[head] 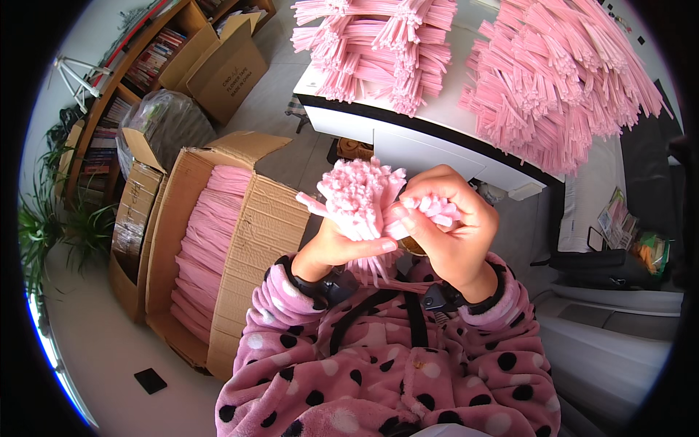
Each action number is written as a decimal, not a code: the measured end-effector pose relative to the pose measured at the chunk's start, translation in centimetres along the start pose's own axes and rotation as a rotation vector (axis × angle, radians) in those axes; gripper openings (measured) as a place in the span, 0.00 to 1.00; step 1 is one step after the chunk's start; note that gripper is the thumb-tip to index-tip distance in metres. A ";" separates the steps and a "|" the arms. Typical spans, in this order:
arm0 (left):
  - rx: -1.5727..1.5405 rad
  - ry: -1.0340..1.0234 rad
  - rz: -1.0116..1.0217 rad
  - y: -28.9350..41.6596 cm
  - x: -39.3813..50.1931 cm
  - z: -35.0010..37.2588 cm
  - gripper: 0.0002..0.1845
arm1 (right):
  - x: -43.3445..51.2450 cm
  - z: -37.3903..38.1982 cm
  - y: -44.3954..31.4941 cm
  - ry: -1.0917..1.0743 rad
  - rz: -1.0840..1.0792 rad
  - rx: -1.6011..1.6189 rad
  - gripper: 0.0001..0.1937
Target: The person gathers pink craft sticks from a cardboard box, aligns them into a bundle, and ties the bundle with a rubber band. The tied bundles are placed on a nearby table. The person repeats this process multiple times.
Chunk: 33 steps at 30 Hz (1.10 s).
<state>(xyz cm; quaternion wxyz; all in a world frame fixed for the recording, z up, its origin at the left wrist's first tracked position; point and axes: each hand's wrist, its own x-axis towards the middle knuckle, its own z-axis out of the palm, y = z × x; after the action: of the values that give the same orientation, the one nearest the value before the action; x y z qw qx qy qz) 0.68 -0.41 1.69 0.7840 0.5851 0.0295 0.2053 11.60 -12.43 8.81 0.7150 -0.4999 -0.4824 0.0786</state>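
Observation:
My left hand [338, 243] is closed around a thick bunch of pink chenille stems [357, 199], whose fuzzy ends point up towards the camera. Close on its right, my right hand [450, 224] holds a smaller cluster of pink stems [437, 208]; its thumb and forefinger pinch near the side of the large bunch. A few stems stick out to the left of the large bunch. The lower part of the bunch hangs below my hands and is partly hidden by them.
An open cardboard box [273, 229] full of pink stems [213, 246] stands at the left. Ahead, bundled stems [382, 49] and a large heap of stems [557, 82] lie on a white cabinet [349, 123]. A bookshelf [128, 90] and another carton [229, 76] are at upper left.

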 end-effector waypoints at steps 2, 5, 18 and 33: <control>-0.012 0.008 -0.007 -0.1 0.0 0.0 0.49 | 0.1 -0.1 0.1 -0.010 -0.016 -0.033 0.08; -0.004 -0.015 -0.003 -0.1 -0.1 -0.1 0.48 | 0.1 -0.1 0.3 -0.026 -0.040 -0.004 0.09; 0.071 -0.118 0.086 0.2 0.3 0.0 0.42 | 0.4 0.4 0.2 0.020 -0.301 -0.245 0.14; 0.053 -0.092 0.043 0.5 0.0 0.0 0.47 | -0.2 0.7 0.8 0.067 -0.189 0.003 0.12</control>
<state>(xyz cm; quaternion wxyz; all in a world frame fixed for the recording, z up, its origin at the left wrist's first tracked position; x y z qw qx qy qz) 0.54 -0.32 2.15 0.7640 0.6150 -0.0136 0.1944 11.30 -11.66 8.07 0.7358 -0.4534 -0.5030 -0.0054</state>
